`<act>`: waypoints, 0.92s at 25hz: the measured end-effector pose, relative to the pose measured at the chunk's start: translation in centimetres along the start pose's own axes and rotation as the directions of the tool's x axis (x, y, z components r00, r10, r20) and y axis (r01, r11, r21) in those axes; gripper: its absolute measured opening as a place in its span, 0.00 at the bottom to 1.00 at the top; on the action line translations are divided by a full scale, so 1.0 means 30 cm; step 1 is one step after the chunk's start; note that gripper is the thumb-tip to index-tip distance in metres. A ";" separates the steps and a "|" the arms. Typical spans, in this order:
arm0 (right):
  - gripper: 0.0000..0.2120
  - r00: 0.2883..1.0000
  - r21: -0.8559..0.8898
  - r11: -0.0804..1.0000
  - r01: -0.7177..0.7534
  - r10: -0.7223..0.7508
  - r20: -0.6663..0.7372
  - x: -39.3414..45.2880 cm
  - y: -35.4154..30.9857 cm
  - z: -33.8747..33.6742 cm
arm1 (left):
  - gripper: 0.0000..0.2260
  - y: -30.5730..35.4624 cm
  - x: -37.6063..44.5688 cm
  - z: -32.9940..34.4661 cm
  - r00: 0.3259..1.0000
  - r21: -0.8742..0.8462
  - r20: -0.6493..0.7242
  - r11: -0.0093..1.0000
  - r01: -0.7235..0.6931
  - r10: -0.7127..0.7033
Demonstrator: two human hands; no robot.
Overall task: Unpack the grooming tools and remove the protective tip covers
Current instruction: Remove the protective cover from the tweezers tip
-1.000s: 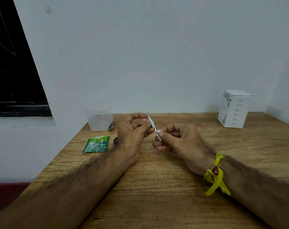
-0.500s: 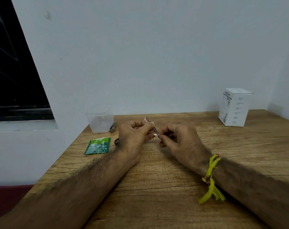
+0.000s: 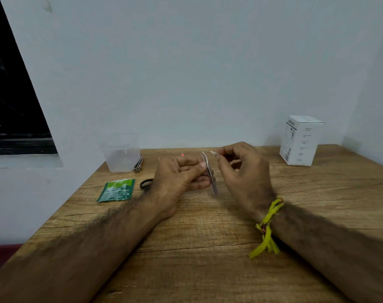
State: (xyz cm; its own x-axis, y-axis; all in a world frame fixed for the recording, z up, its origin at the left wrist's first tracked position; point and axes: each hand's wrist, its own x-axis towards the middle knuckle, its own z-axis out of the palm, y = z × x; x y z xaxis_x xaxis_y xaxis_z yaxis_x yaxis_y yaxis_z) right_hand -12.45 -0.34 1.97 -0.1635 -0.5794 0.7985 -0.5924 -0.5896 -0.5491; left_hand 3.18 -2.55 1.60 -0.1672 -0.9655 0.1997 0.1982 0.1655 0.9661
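shiny metal tweezers (image 3: 209,171), matt wood table (image 3: 208,248)

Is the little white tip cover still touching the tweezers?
Apart. The head view shows the white tip cover, pinched by the right hand, with wall visible between it and the tweezers.

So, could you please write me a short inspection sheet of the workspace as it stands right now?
Surface: wooden table, grain visible, set against a pale wall.
Job's things: tweezers held in the left hand; small white tip cover pinched in the right hand, apart from the tweezers.
Clutter: clear plastic container, nail clipper beside it, green sachet, dark scissor handle partly hidden behind the left hand, white box.
Hands: both busy, yellow thread on the right wrist.
Cables: nothing seen.
Surroundings: dark window at the left.
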 end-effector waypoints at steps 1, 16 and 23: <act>0.01 0.998 -0.011 0.998 0.054 -0.054 0.018 -0.001 0.000 0.007 | 0.06 -0.001 -0.002 0.002 1.000 0.015 0.019 1.000 -0.003 0.003; 0.04 0.973 -0.012 0.981 0.195 -0.192 0.127 0.005 0.015 0.019 | 0.04 -0.006 -0.001 -0.002 0.997 0.043 0.076 0.999 -0.006 0.002; 0.02 0.974 -0.015 0.978 0.209 -0.206 0.099 0.008 0.010 0.004 | 0.04 -0.001 -0.008 0.000 0.996 0.095 0.077 0.994 -0.049 0.042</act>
State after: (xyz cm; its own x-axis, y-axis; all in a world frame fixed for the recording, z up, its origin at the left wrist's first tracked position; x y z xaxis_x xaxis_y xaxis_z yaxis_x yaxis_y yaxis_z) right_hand -12.57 -0.72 1.95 0.0408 -0.4980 0.8662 -0.6251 -0.6891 -0.3667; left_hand 3.20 -2.33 1.52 -0.2325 -0.9393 0.2521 0.1132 0.2313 0.9663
